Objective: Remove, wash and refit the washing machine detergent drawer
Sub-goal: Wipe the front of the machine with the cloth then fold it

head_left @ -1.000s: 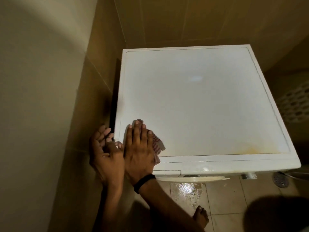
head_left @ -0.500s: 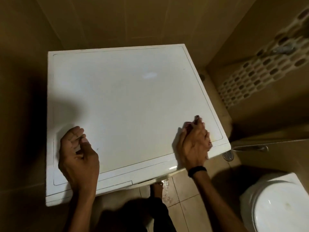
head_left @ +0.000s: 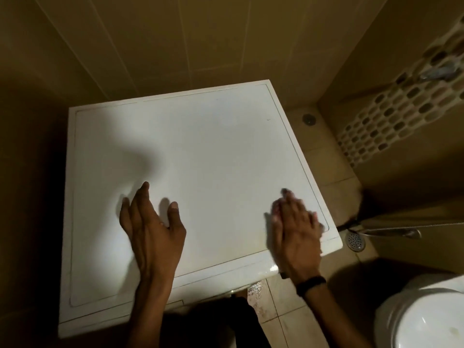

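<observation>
The detergent drawer (head_left: 108, 322) sits pushed home in the front of the washing machine (head_left: 200, 159), at the lower left of the frame. Only its top edge shows, as a thin seam, and my left forearm crosses part of it. My left hand (head_left: 150, 227) lies on the white lid just left of the frame's centre, fingers straight and together and thumb spread wide. Half a second ago it sat nearer the lid's lower left corner with the fingers curled in. My right hand (head_left: 296, 227) is blurred over the lid's lower right corner. It is flat now with the fingers pressed together, where before it was bunched up. A second ago both hands were at the left front corner and a checked cloth lay under the right one; I cannot tell whether it is under my palm now. A black wristband (head_left: 311, 285) circles my right wrist. Below the lid's front edge a floor tile (head_left: 256, 295) glistens wet. A floor drain (head_left: 354, 241) lies right of the machine, and a white toilet (head_left: 426, 317) fills the lower right corner.
</observation>
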